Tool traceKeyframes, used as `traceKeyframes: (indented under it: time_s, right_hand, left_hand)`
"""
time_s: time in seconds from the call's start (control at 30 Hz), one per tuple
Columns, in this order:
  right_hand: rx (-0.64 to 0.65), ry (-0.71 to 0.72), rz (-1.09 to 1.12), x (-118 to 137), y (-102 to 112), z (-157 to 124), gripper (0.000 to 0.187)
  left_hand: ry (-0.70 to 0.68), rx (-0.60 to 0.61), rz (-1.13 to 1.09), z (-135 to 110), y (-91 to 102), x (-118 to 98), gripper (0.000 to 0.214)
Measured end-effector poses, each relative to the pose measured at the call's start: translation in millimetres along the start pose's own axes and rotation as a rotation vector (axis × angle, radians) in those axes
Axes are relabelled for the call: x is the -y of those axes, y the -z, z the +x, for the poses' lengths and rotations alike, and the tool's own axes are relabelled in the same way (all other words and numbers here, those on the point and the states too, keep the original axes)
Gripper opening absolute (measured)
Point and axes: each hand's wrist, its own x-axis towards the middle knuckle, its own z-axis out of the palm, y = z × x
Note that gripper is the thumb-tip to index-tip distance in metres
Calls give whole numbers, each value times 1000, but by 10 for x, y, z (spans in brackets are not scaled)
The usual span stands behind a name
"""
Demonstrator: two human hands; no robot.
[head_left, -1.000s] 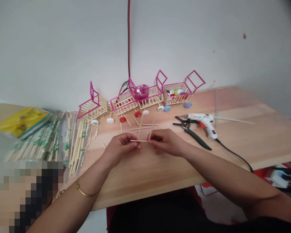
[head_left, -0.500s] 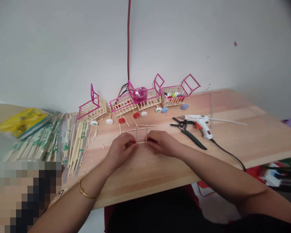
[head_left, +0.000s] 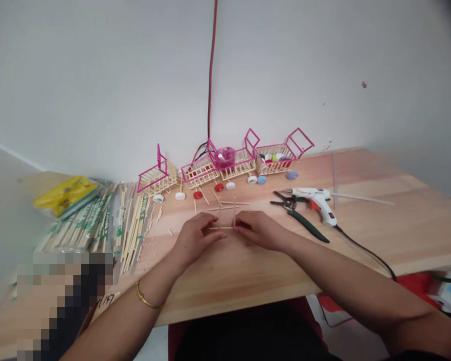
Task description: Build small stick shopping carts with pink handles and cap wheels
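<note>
Between my hands, a small frame of thin wooden sticks [head_left: 227,228] stands on the table, with two uprights joined by a stick along the bottom. My right hand [head_left: 261,229] pinches this frame at its right upright, though the fingertips are partly hidden. At the other side, my left hand [head_left: 195,238] has its thumb and fingers apart around the left end of the bottom stick, without gripping it. Several loose sticks [head_left: 240,203] lie just behind the frame.
Several miniature stick carts with magenta rims [head_left: 201,173] line the wall, with bottle caps [head_left: 230,186] before them. Green-handled pliers [head_left: 308,225] and a corded glue gun [head_left: 325,205] lie right. Stick bundles [head_left: 135,233] and a yellow packet [head_left: 69,196] are left.
My left thumb and fingers have parted from the stick frame. My right hand keeps its pinch. The whole view has shifted, so the scene sits slightly lower and further right.
</note>
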Motion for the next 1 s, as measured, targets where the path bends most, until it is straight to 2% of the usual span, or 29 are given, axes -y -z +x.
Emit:
traceKeyframes:
  time_s: [0.23, 0.37, 0.5, 0.57, 0.63, 0.7, 0.77, 0.83, 0.9, 1.0]
  right_hand:
    - [-14, -24, 87, 20, 33, -4, 13]
    - [-34, -61, 139, 21, 92, -21, 13]
    - [58, -114, 271, 42, 109, -35, 17]
    - [136, -140, 354, 67, 103, -41, 20]
    - [223, -143, 407, 96, 98, -51, 21]
    - [299, -142, 414, 120, 97, -64, 20]
    - [356, -154, 405, 132, 95, -75, 20]
    - [377, -178, 403, 134, 84, -80, 20]
    - [382, -200, 420, 136, 67, -79, 20]
    - [369, -239, 449, 147, 46, -71, 19]
  left_hand:
    - [178, -117, -365, 1, -19, -13, 37]
    - [181, -260, -332, 18, 116, -8, 21]
    - [113, -341, -299, 9, 208, 14, 38]
    - [127, -313, -377, -2, 184, 7, 41]
    - [187, -238, -591, -12, 125, -23, 33]
    - [294, -88, -898, -20, 67, -71, 24]
    - [414, 56, -1066, -27, 32, -121, 31]
    - [503, 121, -1141, -35, 19, -153, 35]
    - [563, 132, -1159, -45, 10, -160, 34]
    - [610, 124, -1058, -62, -5, -139, 30]
